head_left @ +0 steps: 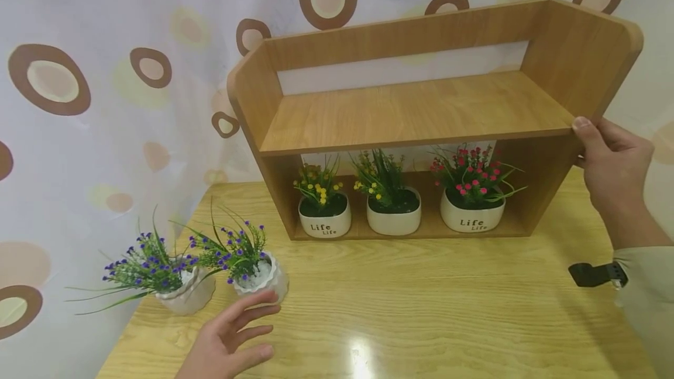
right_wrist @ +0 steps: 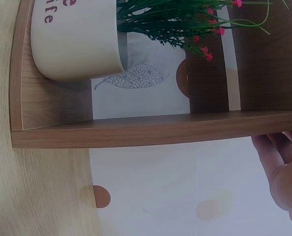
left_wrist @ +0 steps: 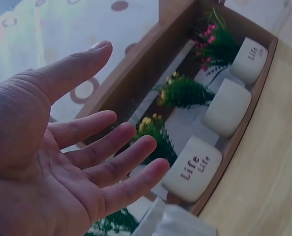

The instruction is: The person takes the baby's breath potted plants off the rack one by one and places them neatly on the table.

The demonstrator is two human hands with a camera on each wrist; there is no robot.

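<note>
My right hand [head_left: 613, 162] grips the right side panel of a two-tier wooden shelf [head_left: 416, 113], thumb at the front edge where the middle board meets it. In the right wrist view its fingers [right_wrist: 272, 155] press against the panel's outer side. My left hand [head_left: 226, 338] holds nothing, its fingers spread and slightly bent. It is nearest a white ruffled pot [head_left: 276, 279] of purple flowers, overlapping its lower edge in the head view. To that pot's left stands a matching pot [head_left: 192, 294] of purple flowers.
On the lower tier stand a yellow-flowered pot [head_left: 325, 221], a second yellow-flowered pot [head_left: 394, 221] and a pink-flowered pot [head_left: 472, 215]. A pale wooden table [head_left: 395, 297] bears everything. Behind hangs a patterned cloth [head_left: 105, 4]. A black band [head_left: 595, 274] shows at my right wrist.
</note>
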